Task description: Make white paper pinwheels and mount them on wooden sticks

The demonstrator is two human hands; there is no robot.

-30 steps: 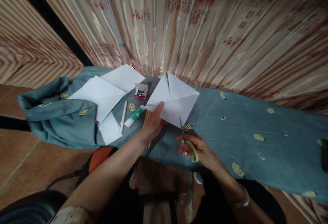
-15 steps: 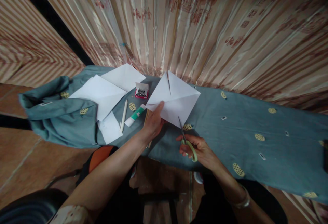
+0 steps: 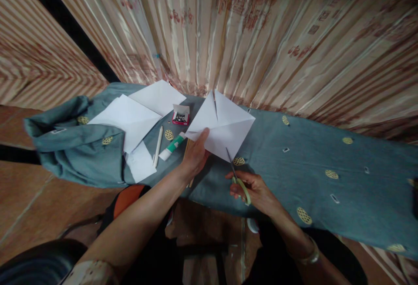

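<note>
A square sheet of white paper (image 3: 225,124) is held up with one corner toward me. Creases cross it, and a slit runs in from its far corner. My left hand (image 3: 196,152) pinches its left side, thumb on top and fingers underneath. In my right hand (image 3: 254,189) are scissors (image 3: 240,184) with pale green handles. Their blades meet the paper at its near corner; the lower blade is hidden beneath the sheet. Close to my left hand lie a green and white glue stick (image 3: 173,145) and thin wooden sticks (image 3: 190,183), partly covered by that hand.
A red box of small metal pins (image 3: 180,115), a white pen (image 3: 158,146) and several white paper sheets (image 3: 130,119) lie to the left. Bunched cloth (image 3: 81,154) covers the table's left end. A patterned curtain (image 3: 228,28) hangs along the back edge.
The scissors' blades have shifted very slightly against the paper's near corner. My left hand and the sheet stay almost where they were.
</note>
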